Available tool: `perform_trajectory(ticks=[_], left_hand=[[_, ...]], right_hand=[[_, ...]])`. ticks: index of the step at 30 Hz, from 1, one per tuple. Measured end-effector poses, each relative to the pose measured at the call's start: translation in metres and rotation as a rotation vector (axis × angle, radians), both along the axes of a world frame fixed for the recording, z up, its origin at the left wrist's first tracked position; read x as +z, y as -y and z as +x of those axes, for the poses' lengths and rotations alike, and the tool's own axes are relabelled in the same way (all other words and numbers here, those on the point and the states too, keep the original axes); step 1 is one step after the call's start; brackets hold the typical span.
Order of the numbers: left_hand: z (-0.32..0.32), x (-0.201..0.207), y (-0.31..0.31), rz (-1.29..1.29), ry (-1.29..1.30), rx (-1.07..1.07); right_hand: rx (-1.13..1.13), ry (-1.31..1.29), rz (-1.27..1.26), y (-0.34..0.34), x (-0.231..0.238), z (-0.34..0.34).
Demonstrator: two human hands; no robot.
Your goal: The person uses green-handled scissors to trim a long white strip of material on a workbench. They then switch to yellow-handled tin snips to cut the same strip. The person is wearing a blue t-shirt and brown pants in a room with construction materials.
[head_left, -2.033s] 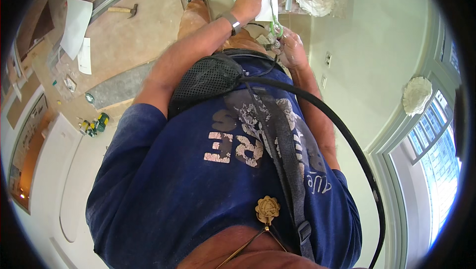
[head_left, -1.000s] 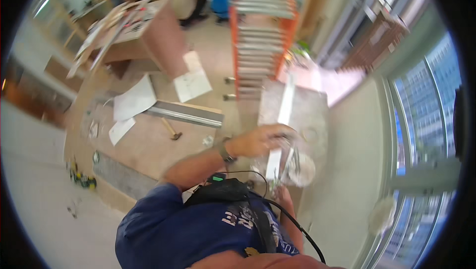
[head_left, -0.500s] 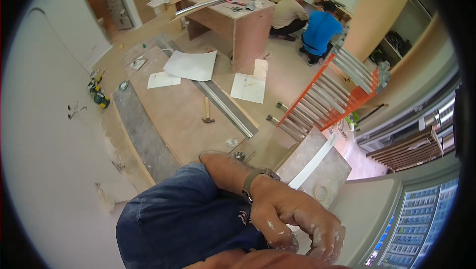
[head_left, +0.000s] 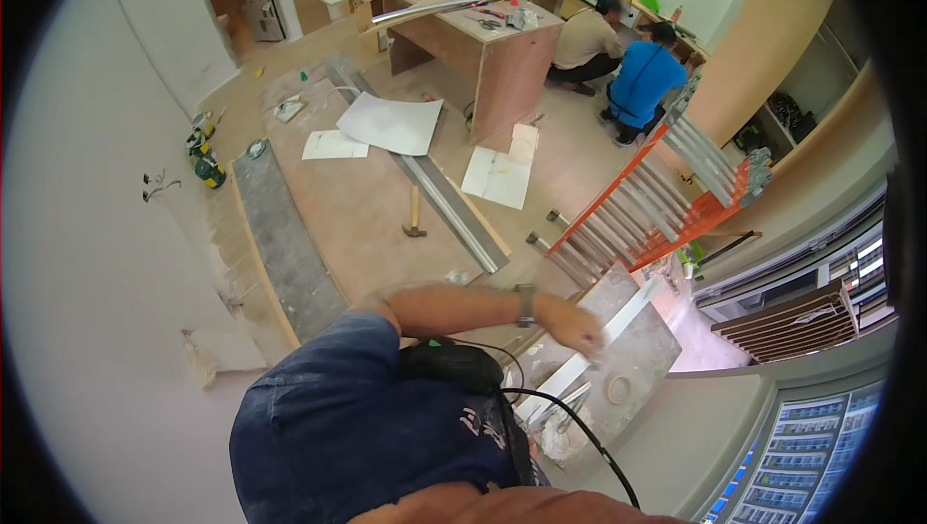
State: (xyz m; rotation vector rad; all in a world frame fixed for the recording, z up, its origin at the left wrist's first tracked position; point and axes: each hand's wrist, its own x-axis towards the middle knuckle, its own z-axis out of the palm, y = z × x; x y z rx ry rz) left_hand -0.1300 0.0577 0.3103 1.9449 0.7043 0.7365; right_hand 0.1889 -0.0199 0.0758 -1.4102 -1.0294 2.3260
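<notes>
Strip, white, lies on a stained board, a whitish lump beside its near end. The left hand is over the strip's middle, too blurred to tell if it grips; the right hand is out of view.

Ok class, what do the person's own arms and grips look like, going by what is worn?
The left arm has a short, dark blue sleeve that looks paler in places and ends near the elbow. A watch with a greyish band circles the wrist. The left grip is blurred but looks ungloved. The right arm and right grip cannot be seen.
</notes>
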Motion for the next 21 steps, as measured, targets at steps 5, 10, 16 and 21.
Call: perform_trajectory(ticks=[5, 10, 16, 21], left_hand=[[-0.017, -0.122, 0.061, -0.424, 0.111, -0.224], [-0.043, -0.053, 0.114, -0.630, 0.268, 0.001], [-0.070, -0.044, 0.167, -0.677, 0.329, -0.084], [-0.101, -0.033, 0.283, -1.078, 0.298, -0.017]], right_hand=[[0.007, -0.019, 0.050, -0.001, -0.010, 0.017], [0.052, -0.037, 0.140, 0.009, -0.040, 0.040], [-0.114, -0.075, 0.044, 0.025, -0.023, 0.026], [-0.006, 0.027, 0.350, 0.015, 0.010, 0.018]])
